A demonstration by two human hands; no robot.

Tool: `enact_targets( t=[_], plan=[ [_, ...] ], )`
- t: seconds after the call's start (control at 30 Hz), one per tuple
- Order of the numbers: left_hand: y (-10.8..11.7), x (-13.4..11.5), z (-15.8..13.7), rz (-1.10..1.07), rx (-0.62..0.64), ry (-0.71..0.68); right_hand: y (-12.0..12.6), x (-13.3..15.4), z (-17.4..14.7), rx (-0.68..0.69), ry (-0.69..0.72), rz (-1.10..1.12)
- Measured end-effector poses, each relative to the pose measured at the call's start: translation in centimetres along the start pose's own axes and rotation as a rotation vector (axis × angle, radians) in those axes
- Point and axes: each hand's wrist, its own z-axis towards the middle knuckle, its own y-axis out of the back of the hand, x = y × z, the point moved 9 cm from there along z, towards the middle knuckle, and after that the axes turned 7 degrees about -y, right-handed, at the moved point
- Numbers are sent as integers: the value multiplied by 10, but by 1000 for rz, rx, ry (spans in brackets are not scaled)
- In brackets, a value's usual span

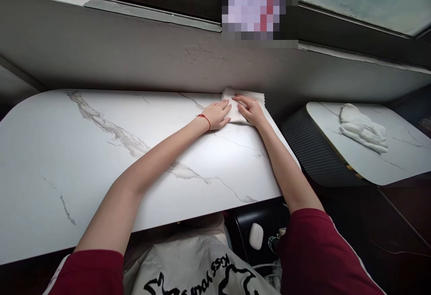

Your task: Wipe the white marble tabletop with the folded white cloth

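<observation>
A folded white cloth [236,116] lies at the far right corner of a white marble-patterned tabletop [101,169], against the wall side. Both hands rest on it from above. My left hand [218,114], with a red string bracelet on the wrist, lies with its fingers stretched out over the cloth's left part. My right hand [252,110] presses on the right part, its fingers apart and slightly bent. The cloth's underside is hidden.
A second white cloth [363,129] lies crumpled on a smaller marble-topped cabinet [400,165] at right. Behind the table runs a grey wall [141,52] below a window frame. A white oval case [256,236] sits on a black surface below the front edge.
</observation>
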Motion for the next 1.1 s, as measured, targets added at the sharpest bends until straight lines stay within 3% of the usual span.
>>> enact_targets(
  t=[0.13, 0.33, 0.7, 0.97, 1.1],
  plan=[
    [-1, -4, 0, -6, 40, -31, 2, 0, -10, 2, -26, -42],
    [-1, -36, 0, 5, 46, -106, 19, 2, -48, -2, -46, -55],
    [10, -137, -9, 100, 88, -313, 58, 30, -150, -54, -148, -145],
    [18, -209, -37, 176, 194, -545, 73, 70, -202, -41, -70, -132],
    [13, -236, -43, 100, 144, -495, 73, 88, -224, -9, -39, -139]
  ],
)
